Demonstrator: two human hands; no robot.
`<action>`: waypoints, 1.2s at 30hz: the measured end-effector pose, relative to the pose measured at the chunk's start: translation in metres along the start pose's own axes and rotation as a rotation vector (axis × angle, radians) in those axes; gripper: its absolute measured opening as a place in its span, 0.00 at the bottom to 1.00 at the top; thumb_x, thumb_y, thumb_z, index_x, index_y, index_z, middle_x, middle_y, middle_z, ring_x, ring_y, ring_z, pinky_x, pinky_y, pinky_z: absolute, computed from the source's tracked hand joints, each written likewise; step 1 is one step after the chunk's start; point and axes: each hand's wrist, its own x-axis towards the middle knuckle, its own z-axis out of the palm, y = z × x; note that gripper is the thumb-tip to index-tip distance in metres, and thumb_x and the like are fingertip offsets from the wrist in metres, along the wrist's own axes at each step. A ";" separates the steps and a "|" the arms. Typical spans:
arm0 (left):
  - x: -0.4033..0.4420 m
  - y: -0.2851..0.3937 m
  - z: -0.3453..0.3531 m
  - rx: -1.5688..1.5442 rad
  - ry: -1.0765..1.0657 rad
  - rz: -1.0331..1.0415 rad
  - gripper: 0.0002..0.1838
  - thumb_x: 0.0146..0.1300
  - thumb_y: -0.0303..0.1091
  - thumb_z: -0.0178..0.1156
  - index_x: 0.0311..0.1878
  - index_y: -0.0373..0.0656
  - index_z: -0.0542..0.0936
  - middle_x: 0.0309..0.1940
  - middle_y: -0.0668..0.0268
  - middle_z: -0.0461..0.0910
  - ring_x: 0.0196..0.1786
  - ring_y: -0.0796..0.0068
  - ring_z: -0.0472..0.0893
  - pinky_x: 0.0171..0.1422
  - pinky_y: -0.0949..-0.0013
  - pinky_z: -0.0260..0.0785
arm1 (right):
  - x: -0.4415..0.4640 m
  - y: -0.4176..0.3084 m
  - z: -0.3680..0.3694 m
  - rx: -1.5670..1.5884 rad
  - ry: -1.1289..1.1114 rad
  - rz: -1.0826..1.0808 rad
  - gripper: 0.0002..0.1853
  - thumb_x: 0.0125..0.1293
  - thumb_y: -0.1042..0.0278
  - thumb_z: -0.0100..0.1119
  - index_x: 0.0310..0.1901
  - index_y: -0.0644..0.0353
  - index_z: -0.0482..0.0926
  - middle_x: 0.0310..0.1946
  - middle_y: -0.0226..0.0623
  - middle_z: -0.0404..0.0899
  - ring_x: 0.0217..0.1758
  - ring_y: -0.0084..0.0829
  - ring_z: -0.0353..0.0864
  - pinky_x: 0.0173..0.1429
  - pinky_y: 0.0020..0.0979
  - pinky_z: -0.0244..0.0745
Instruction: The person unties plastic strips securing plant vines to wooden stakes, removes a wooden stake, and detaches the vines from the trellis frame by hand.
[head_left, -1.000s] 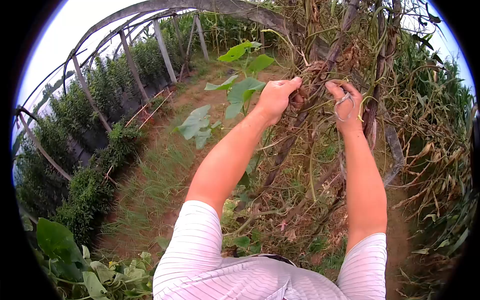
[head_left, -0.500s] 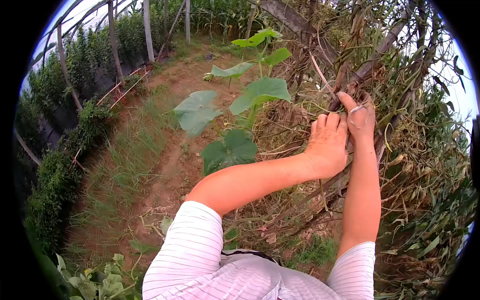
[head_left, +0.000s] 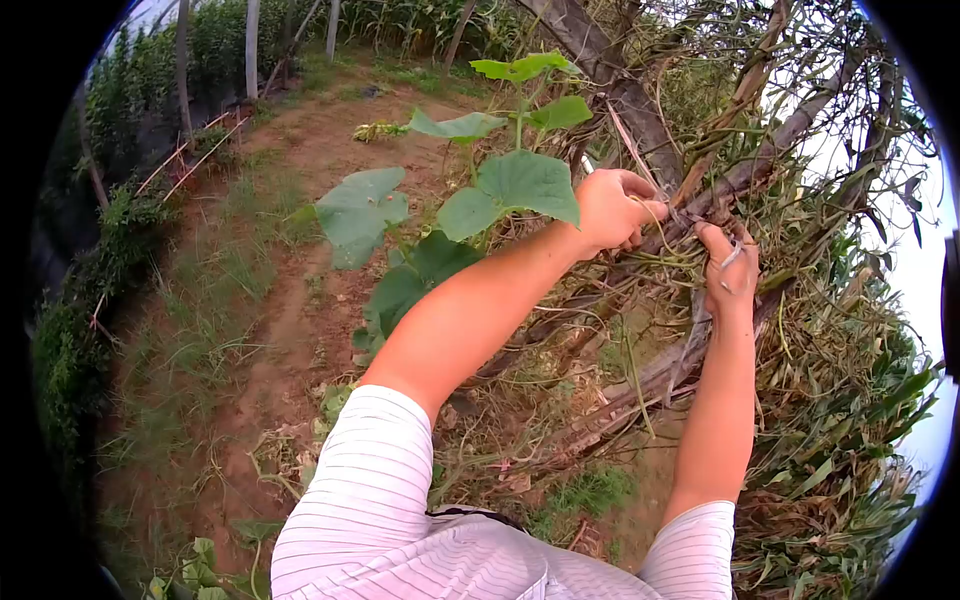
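Dry vines (head_left: pixel 745 195) tangle around wooden poles at the upper right. My left hand (head_left: pixel 617 212) is closed at the vines, thumb and forefinger pinched toward a thin strand; what lies between them is too small to name. A short distance to its right, my right hand (head_left: pixel 731 262) is closed against the brown, withered stems, with a pale strip looped over its fingers. Its fingertips are partly hidden. Large green leaves (head_left: pixel 525 185) on an upright stem stand just left of my left hand.
A thick wooden pole (head_left: pixel 640 125) slants down from the top. Bare soil (head_left: pixel 290 370) and grass lie at the left, bordered by dark green bushes (head_left: pixel 70 360). Long-leaved plants (head_left: pixel 850 480) fill the lower right.
The view has turned, shifting the scene left. My left hand, which was against my right hand half a second ago, has moved up and left, away from it. Both remain at the vines.
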 end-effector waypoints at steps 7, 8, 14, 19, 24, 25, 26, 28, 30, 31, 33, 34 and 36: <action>0.030 0.010 -0.008 0.309 0.138 0.230 0.12 0.62 0.36 0.69 0.40 0.36 0.87 0.25 0.65 0.82 0.25 0.78 0.79 0.31 0.68 0.72 | 0.001 0.008 0.000 0.084 0.022 -0.002 0.23 0.56 0.65 0.68 0.52 0.69 0.79 0.44 0.37 0.83 0.46 0.31 0.80 0.57 0.33 0.72; 0.033 0.010 -0.010 0.467 0.144 0.325 0.13 0.60 0.39 0.69 0.40 0.39 0.87 0.28 0.61 0.85 0.32 0.70 0.83 0.41 0.63 0.75 | -0.001 0.004 0.001 0.057 0.035 0.020 0.23 0.56 0.65 0.69 0.51 0.69 0.79 0.44 0.37 0.83 0.46 0.31 0.80 0.57 0.33 0.72; 0.052 0.009 -0.005 0.740 0.139 0.620 0.12 0.59 0.39 0.68 0.39 0.42 0.88 0.35 0.55 0.85 0.43 0.53 0.83 0.50 0.57 0.75 | -0.003 -0.002 0.001 0.024 0.071 0.088 0.23 0.55 0.65 0.69 0.50 0.71 0.78 0.44 0.38 0.83 0.46 0.30 0.80 0.56 0.33 0.72; 0.067 0.007 -0.001 0.934 -0.005 0.654 0.12 0.59 0.40 0.65 0.40 0.43 0.88 0.36 0.56 0.85 0.44 0.53 0.83 0.52 0.54 0.75 | -0.001 0.005 -0.004 0.010 0.047 0.075 0.25 0.55 0.66 0.69 0.51 0.72 0.78 0.43 0.38 0.83 0.45 0.30 0.80 0.56 0.33 0.72; 0.079 0.005 -0.001 1.002 -0.089 0.652 0.13 0.59 0.40 0.64 0.41 0.43 0.88 0.36 0.56 0.86 0.45 0.52 0.84 0.53 0.55 0.75 | -0.004 0.004 -0.003 0.091 0.026 0.051 0.26 0.54 0.66 0.69 0.52 0.72 0.77 0.44 0.39 0.82 0.46 0.30 0.80 0.57 0.32 0.73; 0.082 0.005 -0.002 1.004 -0.122 0.623 0.13 0.58 0.39 0.64 0.41 0.43 0.88 0.37 0.56 0.86 0.45 0.51 0.84 0.53 0.55 0.76 | -0.003 0.005 -0.003 0.095 0.031 0.048 0.26 0.54 0.67 0.69 0.52 0.72 0.77 0.44 0.39 0.82 0.46 0.30 0.80 0.57 0.32 0.73; 0.083 0.005 -0.002 1.006 -0.156 0.594 0.12 0.57 0.37 0.63 0.41 0.43 0.88 0.37 0.55 0.86 0.44 0.51 0.84 0.54 0.55 0.76 | -0.002 0.006 -0.005 0.111 0.007 0.043 0.28 0.54 0.66 0.69 0.55 0.74 0.76 0.45 0.40 0.82 0.47 0.30 0.80 0.58 0.32 0.73; 0.082 0.006 -0.002 1.041 -0.187 0.577 0.13 0.56 0.36 0.62 0.41 0.43 0.88 0.37 0.54 0.86 0.44 0.50 0.85 0.53 0.55 0.77 | -0.001 0.010 -0.007 0.131 -0.014 0.041 0.31 0.54 0.65 0.70 0.57 0.76 0.74 0.47 0.41 0.82 0.48 0.30 0.80 0.58 0.32 0.73; 0.081 0.011 0.001 1.074 -0.214 0.560 0.14 0.55 0.35 0.61 0.42 0.42 0.88 0.37 0.52 0.86 0.43 0.50 0.85 0.53 0.55 0.77 | 0.001 0.015 -0.008 0.128 0.029 0.069 0.38 0.53 0.63 0.71 0.61 0.79 0.70 0.49 0.44 0.81 0.50 0.32 0.80 0.60 0.32 0.72; 0.080 0.015 0.004 1.164 -0.266 0.471 0.14 0.53 0.35 0.61 0.41 0.41 0.88 0.36 0.52 0.86 0.43 0.50 0.85 0.52 0.56 0.77 | 0.000 0.017 -0.009 0.130 0.030 0.069 0.38 0.53 0.63 0.71 0.61 0.79 0.70 0.49 0.44 0.81 0.50 0.32 0.80 0.60 0.32 0.72; 0.080 0.024 0.009 1.256 -0.314 0.375 0.15 0.52 0.34 0.60 0.40 0.40 0.88 0.35 0.51 0.86 0.42 0.50 0.85 0.52 0.56 0.77 | 0.000 0.020 -0.009 0.109 0.029 0.054 0.43 0.53 0.60 0.73 0.64 0.82 0.66 0.51 0.45 0.80 0.52 0.33 0.79 0.62 0.33 0.71; 0.083 0.029 0.011 1.370 -0.343 0.372 0.14 0.51 0.35 0.62 0.39 0.40 0.88 0.35 0.50 0.86 0.42 0.50 0.85 0.51 0.56 0.77 | 0.001 0.022 -0.010 0.111 0.029 0.054 0.43 0.53 0.60 0.73 0.64 0.82 0.66 0.51 0.45 0.80 0.52 0.33 0.79 0.62 0.33 0.71; 0.087 0.035 0.010 1.487 -0.372 0.368 0.14 0.50 0.36 0.63 0.38 0.39 0.87 0.34 0.50 0.85 0.42 0.50 0.85 0.51 0.56 0.77 | 0.003 0.028 -0.013 0.071 0.051 0.047 0.45 0.53 0.56 0.73 0.64 0.83 0.66 0.52 0.47 0.79 0.54 0.34 0.78 0.63 0.33 0.71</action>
